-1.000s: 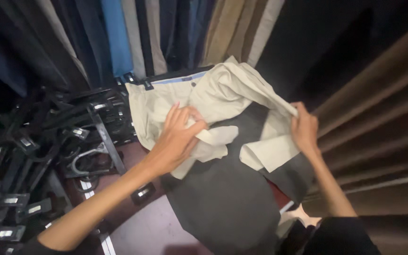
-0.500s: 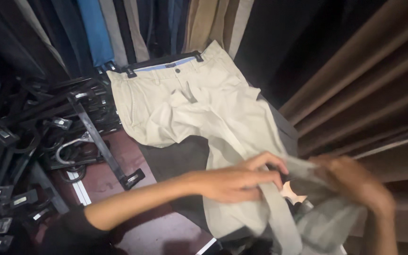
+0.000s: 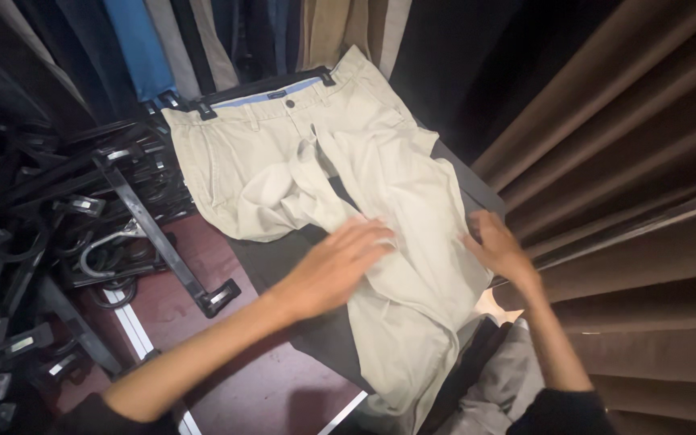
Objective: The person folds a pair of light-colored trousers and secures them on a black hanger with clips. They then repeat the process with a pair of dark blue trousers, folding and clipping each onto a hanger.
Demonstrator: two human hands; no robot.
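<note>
Beige trousers point(image 3: 348, 185) are lying spread over a dark garment point(image 3: 283, 258) on the reddish table point(image 3: 243, 387), waistband clipped in a black hanger point(image 3: 263, 87) at the far end. Left hand point(image 3: 336, 270) is pressing flat on one leg, fingers spread, gripping nothing. Right hand point(image 3: 499, 248) is resting open at the leg's right edge (slightly blurred). A pile of black hangers point(image 3: 50, 242) is sitting just left.

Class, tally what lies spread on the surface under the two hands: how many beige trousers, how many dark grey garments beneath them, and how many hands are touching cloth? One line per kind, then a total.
Beige trousers: 1
Grey garment: 1
Hands on cloth: 2, left hand, right hand
Total: 4
</note>
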